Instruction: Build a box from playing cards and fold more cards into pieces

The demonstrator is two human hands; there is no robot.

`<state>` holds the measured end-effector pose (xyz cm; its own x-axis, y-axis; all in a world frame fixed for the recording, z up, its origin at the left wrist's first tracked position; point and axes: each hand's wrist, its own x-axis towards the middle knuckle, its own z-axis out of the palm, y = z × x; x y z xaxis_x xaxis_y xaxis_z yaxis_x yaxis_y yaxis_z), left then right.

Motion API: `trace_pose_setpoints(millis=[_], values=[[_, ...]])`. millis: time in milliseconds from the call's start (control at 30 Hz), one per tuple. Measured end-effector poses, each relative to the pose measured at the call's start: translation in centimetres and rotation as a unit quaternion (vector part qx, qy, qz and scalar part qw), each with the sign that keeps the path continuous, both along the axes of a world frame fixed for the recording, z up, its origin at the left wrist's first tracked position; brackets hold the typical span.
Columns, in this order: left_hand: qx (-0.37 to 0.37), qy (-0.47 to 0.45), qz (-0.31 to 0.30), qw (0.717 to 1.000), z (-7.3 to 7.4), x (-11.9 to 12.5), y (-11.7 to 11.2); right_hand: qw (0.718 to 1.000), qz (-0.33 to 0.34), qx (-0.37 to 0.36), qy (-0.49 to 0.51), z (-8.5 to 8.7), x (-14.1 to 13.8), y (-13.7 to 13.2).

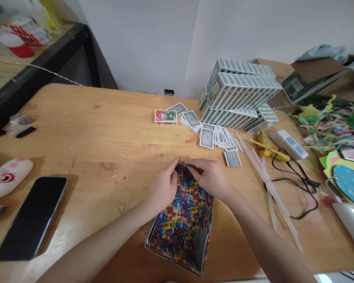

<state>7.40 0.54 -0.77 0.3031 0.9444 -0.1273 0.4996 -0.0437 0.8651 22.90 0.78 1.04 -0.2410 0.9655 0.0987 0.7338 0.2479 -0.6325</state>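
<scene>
A box built from playing cards, lined with a bright multicoloured pattern (pixel 181 220), lies on the wooden table (pixel 106 129) in front of me. My left hand (pixel 162 188) and my right hand (pixel 212 179) both pinch its far rim, where a card edge (pixel 190 166) shows between the fingertips. Loose grey-backed playing cards (pixel 212 135) lie fanned beyond my hands, next to a red and green card pack (pixel 165 116).
Stacked cartons of card packs (pixel 238 94) stand at the back right. A yellow glue gun (pixel 268 149), glue sticks (pixel 268 181), a power strip (pixel 289 143) and craft pieces lie to the right. A black phone (pixel 32 216) and a pink toy (pixel 7 177) lie left.
</scene>
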Motion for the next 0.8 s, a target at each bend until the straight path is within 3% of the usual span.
trace_pose_setpoints(millis=[133, 233, 367, 433, 533, 700, 800], values=[[0.019, 0.0, 0.031, 0.999, 0.4, -0.8, 2.8, 0.99, -0.088, 0.015, 0.112, 0.5, 0.4, 1.5], [-0.019, -0.042, 0.042, 0.998, 0.7, -2.0, 4.6, 0.978, -0.108, 0.0, 0.178, 0.4, 1.3, 2.4], [-0.076, -0.075, 0.034, 0.994, 1.2, -3.7, 3.4, 0.976, -0.073, -0.045, 0.201, -1.0, 1.6, 2.0], [-0.081, -0.025, -0.008, 0.996, 1.5, -4.1, 1.9, 0.981, -0.067, -0.074, 0.165, -1.7, 1.0, 1.2], [-0.063, 0.076, -0.009, 0.995, 1.6, -4.2, 0.5, 0.988, -0.114, -0.067, 0.084, -1.7, -0.2, -0.2], [0.025, 0.154, -0.107, 0.982, 2.1, -3.9, 1.9, 0.995, -0.009, -0.096, -0.041, 0.8, -1.0, -0.5], [0.086, 0.294, -0.13, 0.943, 3.0, -3.9, 2.7, 0.983, 0.005, -0.092, -0.156, 1.6, -1.6, 0.4]])
